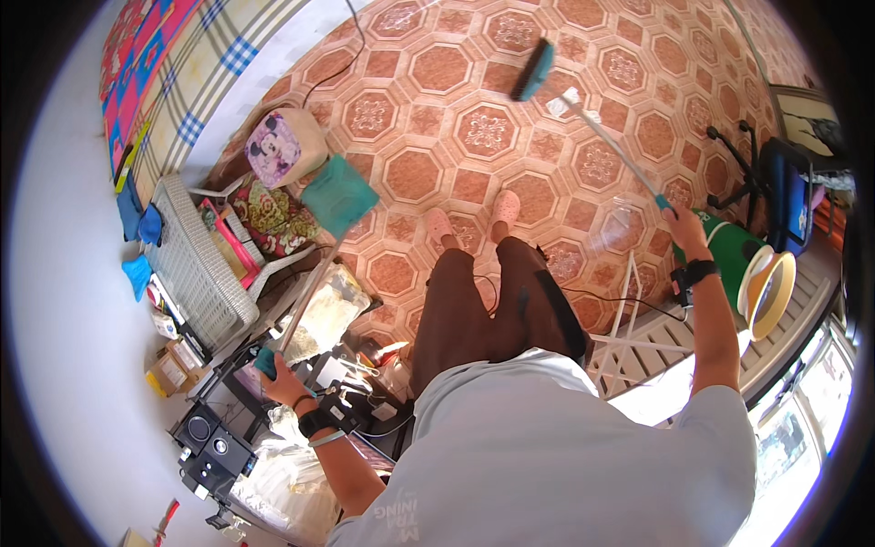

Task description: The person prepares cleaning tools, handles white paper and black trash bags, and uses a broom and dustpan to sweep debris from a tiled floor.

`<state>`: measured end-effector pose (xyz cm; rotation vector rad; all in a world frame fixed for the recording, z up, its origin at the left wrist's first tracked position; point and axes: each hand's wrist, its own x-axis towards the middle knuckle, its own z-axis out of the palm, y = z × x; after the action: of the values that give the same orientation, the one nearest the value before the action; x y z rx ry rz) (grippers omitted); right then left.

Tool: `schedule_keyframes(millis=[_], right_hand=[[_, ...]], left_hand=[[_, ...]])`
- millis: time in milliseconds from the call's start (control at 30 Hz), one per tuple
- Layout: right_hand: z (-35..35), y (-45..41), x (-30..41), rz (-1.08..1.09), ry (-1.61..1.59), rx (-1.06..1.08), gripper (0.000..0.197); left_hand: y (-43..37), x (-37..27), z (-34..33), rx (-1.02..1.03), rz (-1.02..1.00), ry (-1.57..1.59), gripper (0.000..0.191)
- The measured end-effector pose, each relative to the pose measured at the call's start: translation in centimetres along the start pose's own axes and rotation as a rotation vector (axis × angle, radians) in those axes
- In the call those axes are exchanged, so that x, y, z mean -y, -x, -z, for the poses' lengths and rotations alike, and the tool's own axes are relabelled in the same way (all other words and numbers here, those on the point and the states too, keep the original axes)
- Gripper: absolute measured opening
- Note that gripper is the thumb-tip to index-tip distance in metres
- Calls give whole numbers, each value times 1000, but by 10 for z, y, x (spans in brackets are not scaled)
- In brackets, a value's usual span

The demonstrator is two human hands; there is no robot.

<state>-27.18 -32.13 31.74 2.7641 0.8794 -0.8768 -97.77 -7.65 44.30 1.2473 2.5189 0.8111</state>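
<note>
My left hand (286, 384) grips the teal handle end of a long-handled dustpan. Its green pan (340, 196) is beside a stool at the left. On the other side, my right hand (683, 229) is closed around the teal grip of a broom handle (618, 149). Dark bristles edge the teal broom head (534, 70), far out over the tiled floor (487, 133). Crumpled white paper (562, 102) lies close to the broom head, partly behind the handle.
A cartoon-printed stool (287, 147) and a white wicker chair (198, 263) stand left. Speakers (212, 444) and plastic-wrapped items crowd the lower left. Right are a green drum-shaped container (724, 256), a wheeled office chair (745, 167) and a white folding rack (632, 308). A cable (622, 297) trails by my legs.
</note>
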Motion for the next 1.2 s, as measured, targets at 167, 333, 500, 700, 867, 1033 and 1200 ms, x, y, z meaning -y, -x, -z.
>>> schedule_keyframes(millis=[167, 333, 500, 700, 867, 1033, 1200], right_hand=[[-24, 36, 47, 180, 13, 148, 28], [-72, 56, 140, 301, 93, 397, 26], [-141, 42, 198, 532, 129, 262, 18], [-92, -26, 105, 307, 142, 256, 23], [39, -58, 34, 38, 370, 143, 25], [100, -81, 24, 118, 441, -146, 18], [122, -23, 66, 129, 373, -256, 17]], left_hand=[[20, -12, -1, -69, -44, 48, 40], [42, -48, 7, -80, -69, 90, 28], [49, -61, 12, -10, -77, 116, 23], [46, -45, 22, -18, -60, -35, 29], [46, -61, 1, 122, -92, -194, 41], [18, -88, -25, 178, -346, -196, 39], [-23, -132, -61, 330, -502, -111, 33]])
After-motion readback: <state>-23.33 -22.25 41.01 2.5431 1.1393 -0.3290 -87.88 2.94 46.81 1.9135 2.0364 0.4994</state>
